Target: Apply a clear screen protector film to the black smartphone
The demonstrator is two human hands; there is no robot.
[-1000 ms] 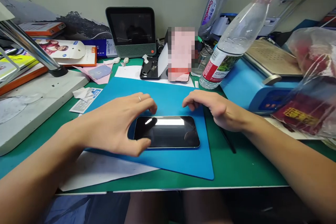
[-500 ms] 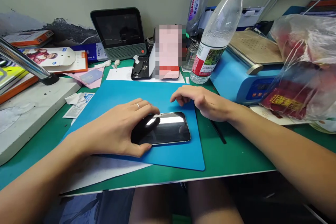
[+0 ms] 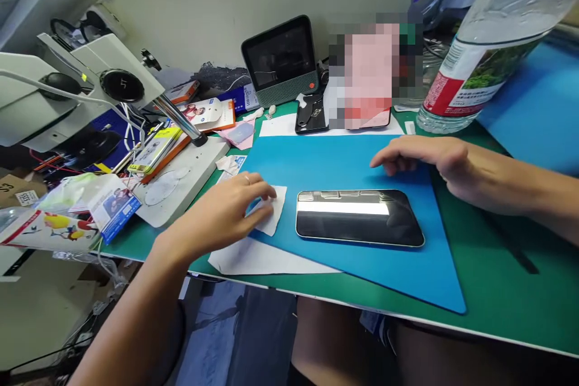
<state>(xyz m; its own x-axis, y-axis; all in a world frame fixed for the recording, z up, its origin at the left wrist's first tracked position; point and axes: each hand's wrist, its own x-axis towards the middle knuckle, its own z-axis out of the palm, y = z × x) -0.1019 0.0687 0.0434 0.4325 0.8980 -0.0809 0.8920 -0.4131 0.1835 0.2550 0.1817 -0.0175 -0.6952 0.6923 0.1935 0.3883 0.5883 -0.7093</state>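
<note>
A black smartphone [image 3: 359,217] lies screen up on a blue mat [image 3: 344,163], and neither hand touches it. My left hand [image 3: 224,214] is to the phone's left, its fingers pinched on a small white wipe [image 3: 275,212] that lies on the mat. My right hand [image 3: 423,160] rests on the mat behind the phone's right end, fingers loosely curled down with nothing in them.
A microscope [image 3: 81,90] on a white base stands at the left among packets and boxes. A small screen device [image 3: 280,63] stands at the back. A water bottle [image 3: 493,42] and a blue machine [image 3: 538,102] are at the right. White paper [image 3: 253,259] lies under the mat's near edge.
My left hand has come off the phone and moved left onto the white wipe. The view has swung to the left. My right hand has stayed behind the phone.
</note>
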